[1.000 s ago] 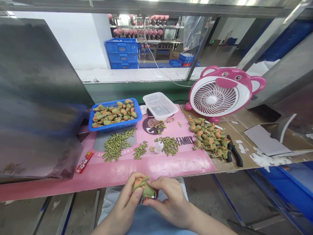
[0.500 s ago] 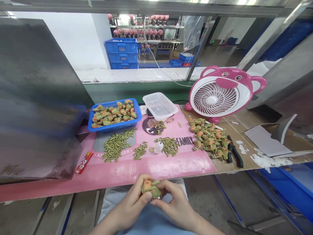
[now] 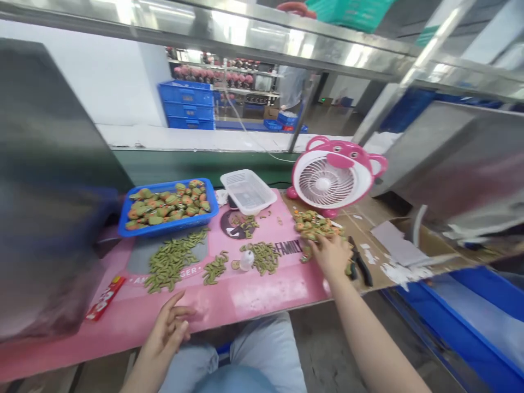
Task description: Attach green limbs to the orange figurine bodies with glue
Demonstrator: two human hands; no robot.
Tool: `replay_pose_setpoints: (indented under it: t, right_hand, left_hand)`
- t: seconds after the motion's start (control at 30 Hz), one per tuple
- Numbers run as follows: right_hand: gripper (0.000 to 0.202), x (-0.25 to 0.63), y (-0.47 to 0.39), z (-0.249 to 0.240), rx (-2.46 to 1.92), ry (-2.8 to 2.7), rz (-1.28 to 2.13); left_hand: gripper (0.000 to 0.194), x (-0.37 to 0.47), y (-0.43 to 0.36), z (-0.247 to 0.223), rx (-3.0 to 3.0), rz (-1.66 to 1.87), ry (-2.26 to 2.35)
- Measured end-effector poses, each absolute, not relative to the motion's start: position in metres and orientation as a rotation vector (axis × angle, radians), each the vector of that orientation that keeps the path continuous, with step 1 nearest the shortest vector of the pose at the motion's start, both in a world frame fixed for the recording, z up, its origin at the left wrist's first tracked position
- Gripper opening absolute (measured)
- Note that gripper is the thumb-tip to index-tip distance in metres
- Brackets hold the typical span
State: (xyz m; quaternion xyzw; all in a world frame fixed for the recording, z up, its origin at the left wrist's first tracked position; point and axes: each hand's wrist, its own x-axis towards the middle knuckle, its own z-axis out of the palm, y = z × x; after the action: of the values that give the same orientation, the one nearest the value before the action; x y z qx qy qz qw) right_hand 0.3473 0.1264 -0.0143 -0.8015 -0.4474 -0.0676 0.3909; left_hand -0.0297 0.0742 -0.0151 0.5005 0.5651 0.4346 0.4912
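Note:
My left hand [image 3: 166, 330] hovers over the near edge of the pink mat, open, its fingers loosely bent and apart with nothing in them. My right hand [image 3: 332, 255] reaches onto a pile of small green-and-orange toy figures [image 3: 315, 222] at the right. Its fingertips touch the pile and are partly hidden, so I cannot tell whether they grip a figure. Loose green curved pieces lie in a large heap [image 3: 170, 265], a small group [image 3: 215, 268] and another heap [image 3: 266, 257] beside a small whitish bottle [image 3: 246, 261]. More green-and-orange parts fill a blue basket [image 3: 170, 224].
Behind the mat stand a white basket [image 3: 249, 192] and a pink bear-shaped fan [image 3: 327, 177]. Black-handled pliers [image 3: 361, 265] lie right of the pile. A red packet [image 3: 105, 297] sits at the left by a metal panel [image 3: 45, 191]. A metal shelf beam [image 3: 229, 38] crosses above.
Both hands held a green-and-orange figure together over the lap. They have parted: my right hand went to the pile at the right, my left moved left and opened. The view shifted.

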Motion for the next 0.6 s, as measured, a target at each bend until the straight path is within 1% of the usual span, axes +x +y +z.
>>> replay_pose_setpoints:
  t: [0.07, 0.17, 0.37, 0.5, 0.6]
  right_hand:
    - [0.035, 0.343, 0.124, -0.016, -2.008, -1.116, -0.169]
    - [0.044, 0.319, 0.115, -0.026, -1.88, -1.14, -0.087]
    - [0.05, 0.227, 0.098, -0.055, -1.614, -1.346, 0.227]
    - [0.052, 0.193, 0.111, -0.064, -1.581, -1.366, 0.256]
    - [0.05, 0.189, 0.122, -0.065, -1.585, -1.371, 0.255]
  left_hand:
    - [0.039, -0.044, 0.077, -0.017, 1.382, 1.086, 1.5]
    - [0.033, -0.068, 0.087, -0.017, 1.668, 0.982, 1.722]
    - [0.019, -0.077, 0.115, -0.012, 1.883, 0.835, 1.866]
    - [0.017, -0.067, 0.134, -0.001, 1.979, 0.782, 1.933]
    - [0.021, -0.067, 0.157, 0.021, 2.006, 0.745, 2.01]
